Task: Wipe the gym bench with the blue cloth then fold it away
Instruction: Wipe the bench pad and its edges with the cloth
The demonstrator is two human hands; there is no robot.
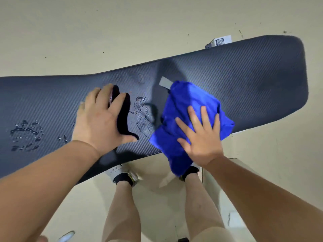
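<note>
Crumpled bright blue cloth (190,109) sits right of middle on the long dark weave-patterned padded table (253,81) (the gym bench), one corner hanging off the near edge. Right hand (201,137) lies flat on it, fingers (204,116) spread wide. Water droplets (142,112) are just left of the cloth, with another wet patch (26,135) further along the table's length, so I'd guess the wipe heads left. Left hand (103,119) curls round a small dark object (122,112), can't tell what.
</note>
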